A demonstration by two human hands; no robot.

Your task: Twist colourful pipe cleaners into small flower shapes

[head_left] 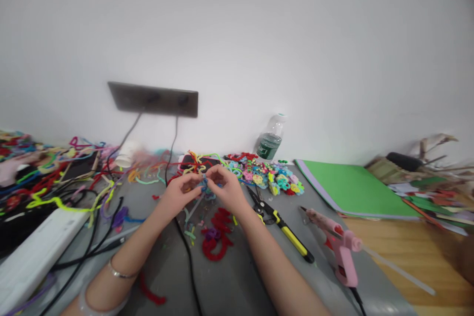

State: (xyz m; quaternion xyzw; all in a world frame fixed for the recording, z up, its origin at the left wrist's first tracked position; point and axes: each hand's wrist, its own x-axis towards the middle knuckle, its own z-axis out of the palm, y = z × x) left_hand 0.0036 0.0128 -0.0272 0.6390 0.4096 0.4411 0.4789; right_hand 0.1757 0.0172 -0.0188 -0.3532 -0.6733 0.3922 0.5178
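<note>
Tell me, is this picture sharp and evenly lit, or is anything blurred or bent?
Head view: soft, even light, no glare; the left hand and right hand pinching a blue piece look slightly blurred; the wall plate slants from wide-lens distortion, and the upper right corner darkens.

Just the one cam here, the one on your head. It faces forward and tilts down a little, square at the white wall (pixel 259 34), with the dark wall plate (pixel 153 99) a bit left of centre. Wall fills everything above the plate, the grey surface (pixel 229 276) everything below it. It sits close: your left hand (pixel 180 192) and right hand (pixel 226 188) meet just below-right of the plate, blue twist (pixel 205 183) readable in your fingers (pixel 218 174), forearms running off the bottom edge.
</note>
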